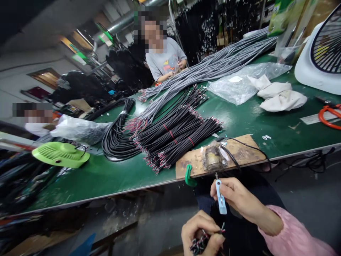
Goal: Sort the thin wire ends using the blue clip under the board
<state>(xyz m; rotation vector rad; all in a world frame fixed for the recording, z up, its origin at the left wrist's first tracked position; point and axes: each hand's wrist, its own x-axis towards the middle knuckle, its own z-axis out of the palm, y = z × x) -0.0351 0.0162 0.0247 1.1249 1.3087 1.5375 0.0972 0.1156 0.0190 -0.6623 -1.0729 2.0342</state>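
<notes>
My left hand [199, 231] is closed around a bunch of black cables, whose thin coloured wire ends [198, 245] stick out of the fist. One cable's wire ends [222, 228] poke out between the thumb and index finger. Just above, my right hand [234, 197] pinches a light blue plastic clip [220, 199] that resembles a clothes peg. Its upper end meets a metal shaft [216, 176] pointing down from a small grimy motor [214, 159]. The motor sits on a wooden board [245, 151] at the table edge, where a green clamp [189, 176] is fixed.
Bundles of black cables [170, 137] and long grey cables [202, 67] lie on the green table [128, 177]. A green fan [61, 154] stands left, a white fan [309, 71] right. Orange-handled scissors [330, 115] lie near white cloth [282, 96]. A co-worker [166, 57] sits across.
</notes>
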